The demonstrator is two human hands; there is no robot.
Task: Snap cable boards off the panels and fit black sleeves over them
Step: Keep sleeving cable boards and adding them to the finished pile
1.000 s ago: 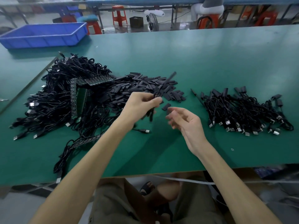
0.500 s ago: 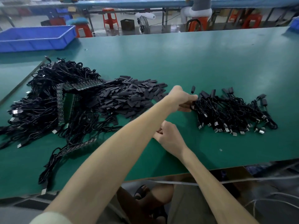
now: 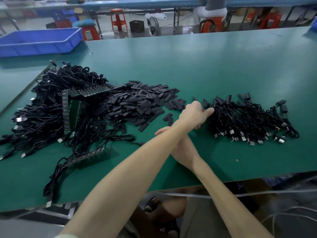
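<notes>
My left arm crosses over my right. My left hand (image 3: 195, 115) reaches the left edge of the pile of sleeved cables (image 3: 248, 121) on the right, its thumb and fingers pinching a black cable there. My right hand (image 3: 181, 150) lies low over the table beneath my left forearm. Only its wrist and loosely straight fingertips show, and it holds nothing visible. A heap of loose black sleeves (image 3: 137, 103) lies in the middle. Green board panels (image 3: 75, 107) sit among a big tangle of black cables (image 3: 48, 107) on the left.
A blue bin (image 3: 39, 42) stands at the far left of the green table (image 3: 205, 66). A strip of panel (image 3: 85, 154) lies among cables near the front left. The table's front edge runs just under my forearms. Stools and a seated person are beyond the table.
My left hand carried the sleeved cable from the middle across to the right pile and stays at its edge. My right hand lowered and slid left under my left forearm.
</notes>
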